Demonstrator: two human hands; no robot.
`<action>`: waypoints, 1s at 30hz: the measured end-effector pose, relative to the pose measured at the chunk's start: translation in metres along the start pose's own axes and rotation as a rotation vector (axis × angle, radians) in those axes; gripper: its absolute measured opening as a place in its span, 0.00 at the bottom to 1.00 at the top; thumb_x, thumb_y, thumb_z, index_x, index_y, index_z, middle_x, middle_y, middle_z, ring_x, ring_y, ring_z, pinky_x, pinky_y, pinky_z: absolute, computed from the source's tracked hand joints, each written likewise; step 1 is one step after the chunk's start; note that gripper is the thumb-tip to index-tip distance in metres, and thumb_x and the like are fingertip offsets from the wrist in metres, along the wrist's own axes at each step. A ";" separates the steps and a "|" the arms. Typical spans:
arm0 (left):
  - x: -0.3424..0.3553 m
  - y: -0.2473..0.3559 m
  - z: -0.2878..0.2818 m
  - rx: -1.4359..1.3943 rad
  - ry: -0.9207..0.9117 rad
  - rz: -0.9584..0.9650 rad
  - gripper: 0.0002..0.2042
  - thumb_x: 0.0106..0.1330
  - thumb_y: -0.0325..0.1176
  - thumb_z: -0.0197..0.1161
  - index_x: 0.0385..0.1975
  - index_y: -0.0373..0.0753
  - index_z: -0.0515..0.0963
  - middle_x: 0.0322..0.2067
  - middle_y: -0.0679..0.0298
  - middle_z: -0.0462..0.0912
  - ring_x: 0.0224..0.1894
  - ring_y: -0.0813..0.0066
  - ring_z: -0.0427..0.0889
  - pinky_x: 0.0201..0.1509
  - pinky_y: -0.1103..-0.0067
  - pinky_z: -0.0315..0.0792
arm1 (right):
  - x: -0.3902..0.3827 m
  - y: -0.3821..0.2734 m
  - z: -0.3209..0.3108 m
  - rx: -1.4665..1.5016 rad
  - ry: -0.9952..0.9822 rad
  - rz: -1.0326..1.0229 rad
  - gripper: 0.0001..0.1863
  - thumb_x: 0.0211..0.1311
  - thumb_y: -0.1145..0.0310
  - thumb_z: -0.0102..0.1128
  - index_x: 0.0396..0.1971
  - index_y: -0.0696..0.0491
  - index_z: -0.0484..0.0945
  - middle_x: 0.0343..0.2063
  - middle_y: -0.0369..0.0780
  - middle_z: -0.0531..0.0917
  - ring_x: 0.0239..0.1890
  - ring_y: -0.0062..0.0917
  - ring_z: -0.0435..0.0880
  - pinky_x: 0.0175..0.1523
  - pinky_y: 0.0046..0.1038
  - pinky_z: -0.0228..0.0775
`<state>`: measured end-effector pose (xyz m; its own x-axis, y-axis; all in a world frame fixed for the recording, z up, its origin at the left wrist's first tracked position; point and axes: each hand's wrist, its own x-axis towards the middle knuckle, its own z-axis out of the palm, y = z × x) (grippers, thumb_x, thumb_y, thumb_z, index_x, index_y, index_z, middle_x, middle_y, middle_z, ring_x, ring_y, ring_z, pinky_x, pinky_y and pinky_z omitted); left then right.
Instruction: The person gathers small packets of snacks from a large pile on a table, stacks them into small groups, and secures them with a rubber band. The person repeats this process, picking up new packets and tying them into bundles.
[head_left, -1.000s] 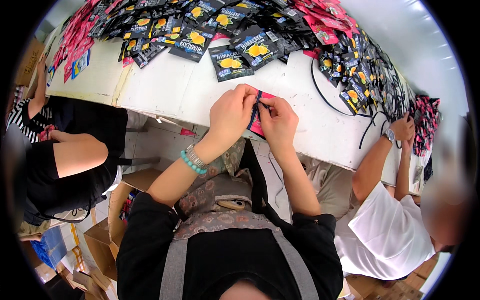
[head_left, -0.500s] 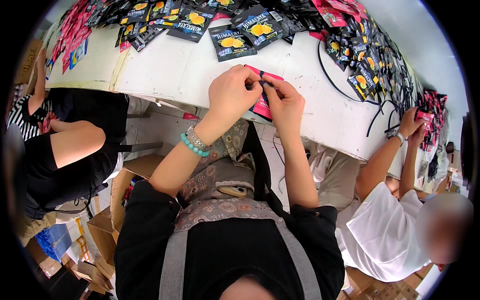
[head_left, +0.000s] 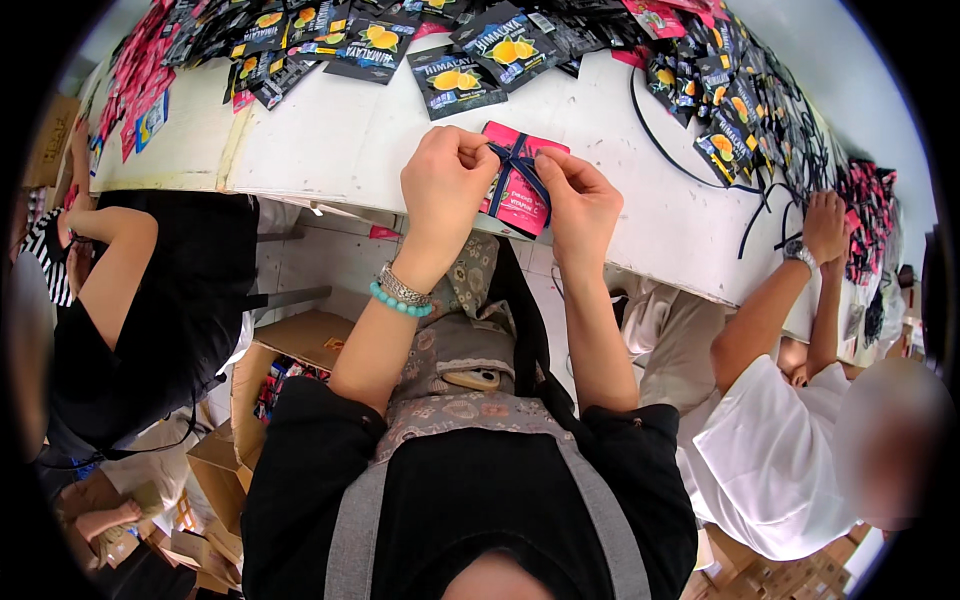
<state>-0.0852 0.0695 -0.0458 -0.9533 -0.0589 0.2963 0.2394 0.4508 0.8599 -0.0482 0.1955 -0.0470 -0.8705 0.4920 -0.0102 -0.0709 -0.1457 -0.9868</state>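
A pink packet (head_left: 519, 202) lies at the near edge of the white surface (head_left: 340, 145), a dark ribbon (head_left: 515, 160) crossing over it. Left hand (head_left: 440, 182) and right hand (head_left: 584, 208) pinch the ribbon between their fingers. Black packets (head_left: 455, 85) lie beyond.

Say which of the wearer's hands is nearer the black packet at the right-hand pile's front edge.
Right. The right hand is left of the black packet, apart from it; the left hand is farther left, across the dark ribbon bow.
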 end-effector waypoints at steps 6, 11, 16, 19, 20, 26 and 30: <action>0.008 0.000 -0.009 0.008 -0.140 0.075 0.04 0.54 0.27 0.63 0.29 0.37 0.79 0.30 0.61 0.79 0.25 0.72 0.80 0.31 0.77 0.74 | -0.001 -0.003 -0.002 -0.092 -0.043 -0.007 0.08 0.56 0.75 0.64 0.34 0.63 0.81 0.24 0.35 0.82 0.25 0.11 0.76 0.31 0.13 0.67; 0.013 0.004 -0.014 0.042 -0.249 0.093 0.07 0.54 0.25 0.63 0.33 0.38 0.82 0.29 0.62 0.81 0.24 0.77 0.78 0.29 0.80 0.73 | -0.003 -0.003 -0.001 -0.047 -0.046 -0.016 0.08 0.56 0.75 0.64 0.35 0.63 0.81 0.24 0.36 0.82 0.26 0.11 0.77 0.32 0.13 0.68; -0.002 0.007 -0.008 0.034 -0.052 0.101 0.06 0.52 0.24 0.63 0.29 0.37 0.82 0.24 0.62 0.79 0.24 0.75 0.79 0.28 0.80 0.73 | -0.004 0.002 -0.002 -0.036 -0.037 -0.011 0.08 0.58 0.76 0.62 0.36 0.64 0.79 0.27 0.36 0.82 0.28 0.12 0.78 0.34 0.14 0.70; -0.006 0.004 -0.006 -0.008 -0.003 0.094 0.06 0.51 0.22 0.62 0.29 0.36 0.82 0.24 0.63 0.79 0.23 0.76 0.79 0.28 0.81 0.72 | -0.007 0.003 -0.001 -0.052 -0.021 -0.015 0.07 0.59 0.76 0.60 0.35 0.64 0.78 0.28 0.36 0.82 0.29 0.12 0.78 0.34 0.14 0.70; -0.005 0.005 -0.006 -0.019 0.011 0.100 0.06 0.51 0.22 0.62 0.28 0.35 0.82 0.24 0.63 0.79 0.23 0.77 0.79 0.27 0.81 0.72 | -0.007 0.004 -0.001 -0.052 -0.018 -0.011 0.07 0.59 0.76 0.60 0.35 0.64 0.78 0.28 0.36 0.82 0.28 0.12 0.77 0.34 0.14 0.70; 0.004 -0.003 -0.007 -0.104 -0.112 0.113 0.09 0.52 0.20 0.60 0.34 0.34 0.81 0.31 0.60 0.80 0.27 0.75 0.79 0.29 0.82 0.72 | -0.001 0.001 -0.005 -0.098 -0.054 0.027 0.08 0.59 0.75 0.60 0.35 0.63 0.79 0.27 0.35 0.82 0.26 0.11 0.76 0.32 0.14 0.68; 0.017 -0.005 -0.029 -0.151 -0.247 0.020 0.09 0.58 0.29 0.57 0.37 0.35 0.79 0.34 0.58 0.80 0.30 0.72 0.80 0.32 0.77 0.73 | 0.001 -0.002 -0.007 -0.115 -0.068 0.041 0.09 0.60 0.72 0.60 0.36 0.63 0.79 0.26 0.34 0.81 0.26 0.11 0.74 0.33 0.14 0.67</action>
<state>-0.0975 0.0403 -0.0326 -0.9595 0.1761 0.2197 0.2660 0.3110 0.9124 -0.0453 0.2027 -0.0464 -0.9030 0.4274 -0.0440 0.0186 -0.0636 -0.9978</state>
